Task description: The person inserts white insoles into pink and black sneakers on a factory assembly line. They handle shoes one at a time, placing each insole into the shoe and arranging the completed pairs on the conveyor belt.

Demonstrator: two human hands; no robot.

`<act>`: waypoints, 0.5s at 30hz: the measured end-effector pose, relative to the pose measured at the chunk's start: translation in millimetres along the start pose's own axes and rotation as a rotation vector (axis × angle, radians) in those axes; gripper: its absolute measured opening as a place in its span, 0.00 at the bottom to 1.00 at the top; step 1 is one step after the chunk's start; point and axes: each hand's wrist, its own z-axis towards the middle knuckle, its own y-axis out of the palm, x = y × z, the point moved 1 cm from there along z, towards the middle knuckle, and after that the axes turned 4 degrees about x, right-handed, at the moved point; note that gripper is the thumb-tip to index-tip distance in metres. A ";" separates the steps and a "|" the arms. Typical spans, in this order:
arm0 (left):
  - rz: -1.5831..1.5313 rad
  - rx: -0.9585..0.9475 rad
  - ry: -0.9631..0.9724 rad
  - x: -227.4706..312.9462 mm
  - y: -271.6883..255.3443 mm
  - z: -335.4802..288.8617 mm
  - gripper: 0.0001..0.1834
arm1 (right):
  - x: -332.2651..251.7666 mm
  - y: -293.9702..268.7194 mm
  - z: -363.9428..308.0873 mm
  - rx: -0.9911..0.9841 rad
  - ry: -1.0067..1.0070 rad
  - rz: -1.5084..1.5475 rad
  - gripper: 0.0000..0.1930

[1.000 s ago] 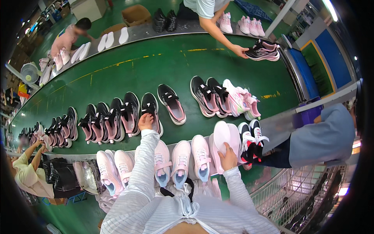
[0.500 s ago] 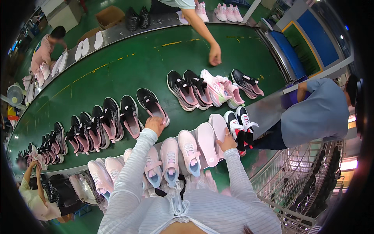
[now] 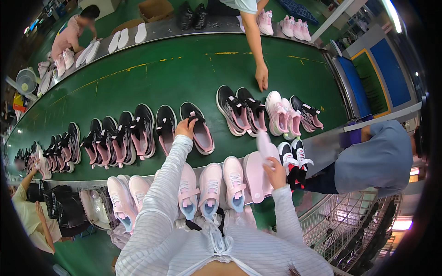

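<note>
My left hand (image 3: 185,128) is closed on the near-left edge of a black sneaker (image 3: 203,136) with a pink lining, by its tongue and opening. The sneaker lies on the green conveyor belt (image 3: 152,92). Between the fingers of my right hand (image 3: 276,172) is a pale pink insole (image 3: 265,145), raised on edge and slightly blurred. Below it, more pale pink insoles (image 3: 256,177) rest on the metal ledge beside a row of pale pink sneakers (image 3: 234,177). Another black sneaker (image 3: 165,129) stands just left of the one I hold.
More black sneakers (image 3: 142,133) line the belt leftward. Black sneakers (image 3: 232,110) and pink sneakers (image 3: 276,112) stand to the right, where a co-worker's hand (image 3: 261,76) reaches in. Black, white and red shoes (image 3: 288,161) sit right of the insoles. Another person (image 3: 375,158) stands at right.
My left hand has shifted from the black sneaker's heel to its tongue area. My right hand has lifted a pink insole off the others. The co-worker's hand is nearer the pink sneakers.
</note>
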 end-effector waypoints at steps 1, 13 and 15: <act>0.031 -0.097 -0.036 8.3 -5.4 1.2 0.21 | -25.5 16.2 6.5 -0.129 0.075 0.310 0.17; -0.019 -0.218 -0.016 -9.7 -17.5 -0.8 0.25 | -150.2 202.8 80.8 -0.297 -0.303 -0.412 0.11; 0.000 -0.240 0.024 -20.4 -12.7 -8.1 0.25 | -152.8 223.4 78.0 -0.266 -0.241 -0.425 0.12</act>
